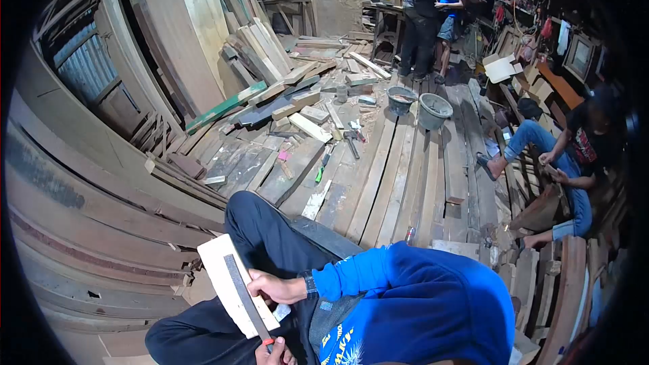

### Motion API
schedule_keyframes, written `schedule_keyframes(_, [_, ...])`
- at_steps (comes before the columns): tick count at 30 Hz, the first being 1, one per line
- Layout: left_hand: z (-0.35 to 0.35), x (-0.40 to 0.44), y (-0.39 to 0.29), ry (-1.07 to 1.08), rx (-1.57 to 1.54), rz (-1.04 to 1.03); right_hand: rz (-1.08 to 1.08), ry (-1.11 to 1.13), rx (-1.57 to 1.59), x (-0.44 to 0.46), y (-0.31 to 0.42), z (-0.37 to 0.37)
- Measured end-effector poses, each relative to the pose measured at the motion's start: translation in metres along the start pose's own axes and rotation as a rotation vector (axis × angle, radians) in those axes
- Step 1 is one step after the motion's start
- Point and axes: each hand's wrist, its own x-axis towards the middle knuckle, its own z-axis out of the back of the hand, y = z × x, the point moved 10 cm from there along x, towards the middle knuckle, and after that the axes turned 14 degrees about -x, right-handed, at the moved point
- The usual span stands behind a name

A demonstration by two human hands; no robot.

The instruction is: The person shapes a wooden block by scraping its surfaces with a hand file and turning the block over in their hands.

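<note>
A pale block of wood (220, 263) lies tilted over my lap. My right hand (274, 288), in a blue sleeve, grips its edge with the thumb on top; the fingers beneath are mostly hidden. Flat along the block's face runs a long dark file (245, 297) with a red and black handle. At the bottom of the view my left hand (276, 353) is closed round that handle, partly cut off by the frame edge.
Planks and offcuts (304, 111) litter the floor ahead. A hammer (351, 143) and a green-handled tool (320, 173) lie there. Two buckets (434, 109) stand farther back. One person (574, 155) sits at the right; others stand behind. Stacked boards (88, 230) line the left.
</note>
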Motion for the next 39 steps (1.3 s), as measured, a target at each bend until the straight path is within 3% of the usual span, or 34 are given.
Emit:
schedule_keyframes(1, [0.0,0.0,0.001,-0.001,0.006,0.003,-0.015,0.016,-0.07,0.017,-0.036,0.009])
schedule_keyframes(6, [0.001,0.002,0.001,0.04,-0.052,-0.03,-0.039,0.038,-0.054,0.021,-0.038,0.015])
schedule_keyframes(8, [0.006,0.008,0.009,0.079,-0.075,-0.009,0.102,0.028,-0.075,0.031,-0.023,0.022])
schedule_keyframes(12, [0.01,0.009,0.011,0.054,-0.043,-0.029,0.18,-0.006,-0.027,0.038,-0.03,0.027])
schedule_keyframes(14, [0.009,0.009,0.012,0.054,-0.091,-0.016,0.005,0.016,-0.051,0.01,-0.017,0.009])
schedule_keyframes(18, [0.004,0.003,0.006,0.063,-0.081,-0.033,-0.032,0.054,-0.068,0.019,-0.048,0.008])
schedule_keyframes(25, [0.004,0.005,0.008,0.049,-0.059,-0.017,0.201,0.059,-0.041,0.032,-0.01,0.022])
schedule_keyframes(28, [0.002,0.003,0.009,0.043,-0.107,0.012,0.181,0.031,-0.087,0.021,-0.01,0.014])
schedule_keyframes(30, [0.005,0.005,0.01,0.034,-0.105,0.005,-0.091,-0.004,-0.095,0.003,-0.022,0.006])
schedule_keyframes(32, [0.006,0.003,0.008,0.024,-0.104,-0.001,-0.095,0.047,-0.063,0.005,-0.026,-0.001])
schedule_keyframes(39, [-0.003,-0.001,0.003,0.05,-0.069,0.01,0.125,0.044,-0.081,0.019,-0.006,0.016])
